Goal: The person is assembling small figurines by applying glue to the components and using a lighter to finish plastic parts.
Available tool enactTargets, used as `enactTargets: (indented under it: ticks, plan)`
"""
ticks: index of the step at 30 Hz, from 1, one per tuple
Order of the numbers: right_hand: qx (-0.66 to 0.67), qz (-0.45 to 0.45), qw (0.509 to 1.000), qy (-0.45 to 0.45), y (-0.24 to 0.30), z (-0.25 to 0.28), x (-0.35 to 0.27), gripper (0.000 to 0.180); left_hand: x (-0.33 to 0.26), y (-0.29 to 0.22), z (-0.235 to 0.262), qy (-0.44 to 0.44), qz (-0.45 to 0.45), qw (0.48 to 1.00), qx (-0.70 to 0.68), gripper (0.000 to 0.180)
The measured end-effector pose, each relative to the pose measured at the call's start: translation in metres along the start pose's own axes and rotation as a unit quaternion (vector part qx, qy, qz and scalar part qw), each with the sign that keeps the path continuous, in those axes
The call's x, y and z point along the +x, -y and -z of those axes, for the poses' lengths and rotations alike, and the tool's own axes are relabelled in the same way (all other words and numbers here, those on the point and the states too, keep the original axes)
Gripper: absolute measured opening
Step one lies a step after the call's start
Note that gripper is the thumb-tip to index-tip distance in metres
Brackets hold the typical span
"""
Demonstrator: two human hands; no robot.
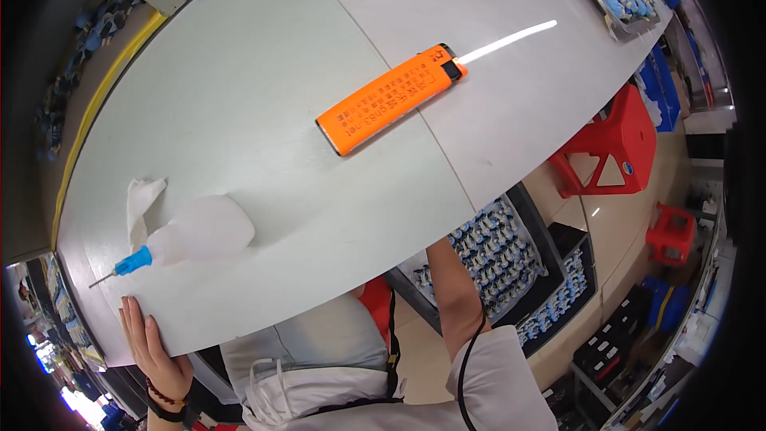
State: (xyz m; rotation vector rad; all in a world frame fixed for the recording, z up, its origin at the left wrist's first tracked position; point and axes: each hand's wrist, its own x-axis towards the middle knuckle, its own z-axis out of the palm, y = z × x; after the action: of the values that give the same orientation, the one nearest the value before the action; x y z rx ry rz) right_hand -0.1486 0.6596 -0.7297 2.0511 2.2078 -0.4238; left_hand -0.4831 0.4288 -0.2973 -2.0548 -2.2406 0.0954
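"Which way is the white bottle [211, 227] from the left hand [152, 343]?"
"On the counter [263, 72], slanting away rightward; that hand, the nearer of 2, lies just below the bottle's blue-collared needle [134, 260], fingers extended, apparently empty."
"The right hand?"
"Right of the bottle, hidden past the counter's edge; can't tell its state."

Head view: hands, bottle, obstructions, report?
Left hand open at edge of table. Right hand out of sight. White bottle lying down, white scrap beside it.
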Motion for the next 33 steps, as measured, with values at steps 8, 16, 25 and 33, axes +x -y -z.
enactTargets:
  ticks: [8, 16, 25, 33]
  plan:
    - [0.019, -0.142, 0.986, 0.083, 0.014, 0.013, -0.009, 0.078, 0.003, -0.001, 0.0, -0.008, -0.01, 1.0, -0.011, 0.059]
    - [-0.033, -0.179, 0.966, 0.181, 0.029, 0.02, -0.006, 0.088, 0.004, -0.002, 0.001, -0.013, -0.012, 1.0, -0.012, 0.061]
    - [0.034, -0.112, 0.99, 0.075, 0.024, 0.018, -0.033, 0.067, 0.004, -0.003, 0.0, -0.018, -0.013, 1.0, -0.008, 0.057]
    - [0.161, 0.031, 0.985, -0.051, -0.057, -0.066, -0.047, 0.07, 0.009, -0.004, -0.002, -0.024, -0.023, 0.999, -0.023, 0.061]
